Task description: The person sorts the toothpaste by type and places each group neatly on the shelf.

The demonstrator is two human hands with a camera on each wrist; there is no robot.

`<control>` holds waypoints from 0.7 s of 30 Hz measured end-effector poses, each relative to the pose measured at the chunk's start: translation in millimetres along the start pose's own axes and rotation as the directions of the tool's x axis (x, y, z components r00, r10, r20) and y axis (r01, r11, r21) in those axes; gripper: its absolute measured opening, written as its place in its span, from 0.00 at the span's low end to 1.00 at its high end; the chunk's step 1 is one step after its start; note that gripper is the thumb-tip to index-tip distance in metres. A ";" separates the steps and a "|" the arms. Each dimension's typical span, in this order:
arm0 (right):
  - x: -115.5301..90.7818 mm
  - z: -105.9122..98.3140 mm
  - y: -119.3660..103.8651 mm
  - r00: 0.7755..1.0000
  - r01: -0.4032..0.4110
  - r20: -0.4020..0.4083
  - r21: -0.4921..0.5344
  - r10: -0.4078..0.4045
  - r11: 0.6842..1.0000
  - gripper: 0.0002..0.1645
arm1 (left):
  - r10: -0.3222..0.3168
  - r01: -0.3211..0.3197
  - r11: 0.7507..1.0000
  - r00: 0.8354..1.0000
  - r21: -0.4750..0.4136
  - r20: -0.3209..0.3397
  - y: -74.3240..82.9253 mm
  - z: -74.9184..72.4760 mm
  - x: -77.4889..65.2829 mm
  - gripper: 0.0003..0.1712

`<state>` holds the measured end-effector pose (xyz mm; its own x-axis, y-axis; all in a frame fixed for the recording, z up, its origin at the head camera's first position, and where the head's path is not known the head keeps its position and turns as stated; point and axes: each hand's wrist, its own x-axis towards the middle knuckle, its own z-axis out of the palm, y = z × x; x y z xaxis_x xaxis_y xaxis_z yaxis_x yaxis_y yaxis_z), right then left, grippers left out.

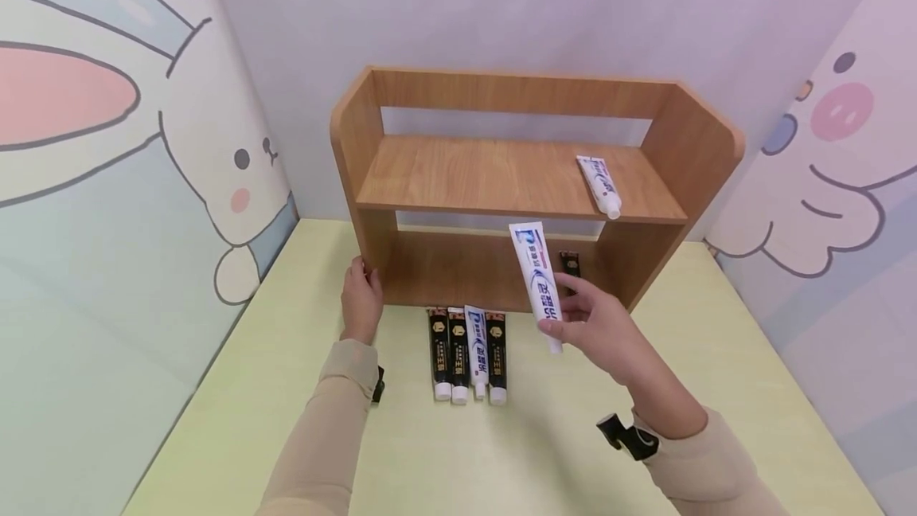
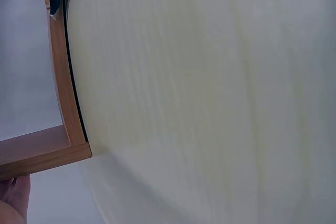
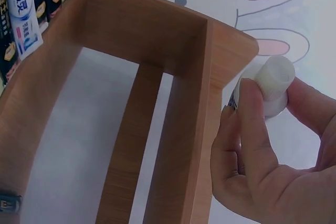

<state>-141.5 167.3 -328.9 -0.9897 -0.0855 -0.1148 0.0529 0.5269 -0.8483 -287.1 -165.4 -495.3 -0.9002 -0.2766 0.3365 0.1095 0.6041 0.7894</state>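
My right hand (image 1: 602, 333) pinches a white toothpaste tube (image 1: 534, 269) near its capped end, holding it up in front of the wooden shelf (image 1: 466, 173). The tube's white cap (image 3: 278, 77) points toward the right wrist camera, between thumb and fingers. At the shelf's lower left side, my left hand (image 1: 361, 301) grips the edge of the side panel (image 3: 142, 19). Between the arms, three black toothpaste tubes (image 1: 440, 353) and one white toothpaste tube (image 1: 477, 349) lie side by side on the table, caps toward me.
Another white toothpaste tube (image 1: 600, 185) lies at the right of the upper board, its cap at the front edge. A black toothpaste tube (image 1: 570, 263) is on the lower board at the right, partly behind my right hand. Printed walls (image 1: 143, 277) flank the pale yellow table (image 1: 286, 412).
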 end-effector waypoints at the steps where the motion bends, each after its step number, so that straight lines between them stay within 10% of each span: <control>1: 1.0 -2.1 -3.2 1.000 0.007 -0.002 -0.011 -0.007 1.000 0.45 | -0.001 0.001 1.000 1.000 0.005 0.002 0.2 -0.2 -0.1 0.19; 21: 36.2 -29.4 -40.5 1.000 0.011 -0.004 -0.058 -0.011 0.998 0.45 | -0.008 0.008 1.000 1.000 0.020 -0.003 0.2 -1.1 -1.4 0.19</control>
<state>-183.4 167.8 -283.5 -0.9908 -0.0877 -0.1031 0.0342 0.5743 -0.8179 -285.3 -165.7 -495.0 -0.8999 -0.2832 0.3317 0.0938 0.6170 0.7814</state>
